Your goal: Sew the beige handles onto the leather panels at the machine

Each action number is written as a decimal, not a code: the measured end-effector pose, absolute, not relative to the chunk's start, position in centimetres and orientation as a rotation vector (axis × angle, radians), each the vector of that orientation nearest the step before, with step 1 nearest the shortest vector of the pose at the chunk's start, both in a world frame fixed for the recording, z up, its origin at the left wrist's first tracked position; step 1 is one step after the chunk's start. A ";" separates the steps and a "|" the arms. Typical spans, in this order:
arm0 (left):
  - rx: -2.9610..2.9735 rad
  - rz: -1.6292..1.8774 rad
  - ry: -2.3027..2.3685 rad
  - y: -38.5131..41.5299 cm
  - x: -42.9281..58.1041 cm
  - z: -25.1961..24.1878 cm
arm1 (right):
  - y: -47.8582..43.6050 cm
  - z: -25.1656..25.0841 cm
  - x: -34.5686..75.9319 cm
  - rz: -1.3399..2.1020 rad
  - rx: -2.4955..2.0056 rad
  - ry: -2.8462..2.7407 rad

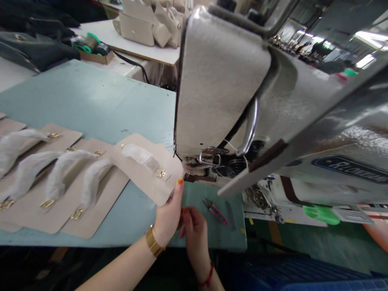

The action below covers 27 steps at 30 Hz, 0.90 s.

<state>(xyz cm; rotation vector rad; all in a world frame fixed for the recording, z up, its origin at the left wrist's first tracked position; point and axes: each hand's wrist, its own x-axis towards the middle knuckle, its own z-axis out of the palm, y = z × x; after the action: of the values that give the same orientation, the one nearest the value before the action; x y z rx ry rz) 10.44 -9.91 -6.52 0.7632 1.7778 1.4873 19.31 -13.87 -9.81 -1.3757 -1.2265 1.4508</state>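
My left hand (168,216), a gold watch on its wrist, grips the near right corner of a beige bag panel (147,184), thumb on top. A handle in white wrapping (138,155) with gold hardware (161,173) is fixed across that panel. The panel is tilted up beside the sewing machine head (221,85). Close to the left hand, my right hand (195,228) has its fingers curled together; whatever they pinch is too small or hidden to make out. Right of it lie pink-handled thread snips (216,211) and a thin grey blade-like strip (230,216).
Several similar beige panels with wrapped handles (97,182) overlap on the left of the blue-green table (91,93). Behind stand beige bags (138,28), a carton of thread spools (97,56) and dark bags (36,50). Blue crates (297,270) are below right. Another person's arm (377,228) shows at the right edge.
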 end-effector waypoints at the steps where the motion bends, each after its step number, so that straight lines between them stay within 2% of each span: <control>1: 0.779 1.475 1.740 -11.2 9.8 -7.2 | -13.6 -9.1 19.4 1.426 -1.378 -1.218; 5: 1.000 1.466 1.767 -17.2 4.7 -10.1 | -11.8 -5.9 19.2 1.309 -1.380 -1.219; 7: 1.301 1.404 1.825 -18.3 1.0 -10.3 | -10.6 -4.7 18.6 1.284 -1.365 -1.240; 12: 2.176 0.839 1.555 -11.0 -5.5 -7.4 | -7.9 -3.4 15.7 1.162 -1.380 -1.401; 18: 2.660 0.658 0.984 -0.9 -5.1 -3.1 | -7.2 -3.8 13.5 1.098 -1.409 -1.335; 22: 2.818 0.471 0.911 -0.2 -5.0 -0.8 | -7.3 -4.0 13.7 1.168 -1.360 -1.320; 27: 2.795 0.478 1.024 -2.0 -4.3 0.3 | -7.3 -3.8 14.5 1.220 -1.340 -1.332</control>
<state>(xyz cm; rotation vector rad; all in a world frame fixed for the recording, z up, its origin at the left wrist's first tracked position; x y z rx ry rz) -4.30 -2.01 0.32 2.7950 1.0236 0.4780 14.49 -7.26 -3.75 -1.3395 -1.3316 1.2199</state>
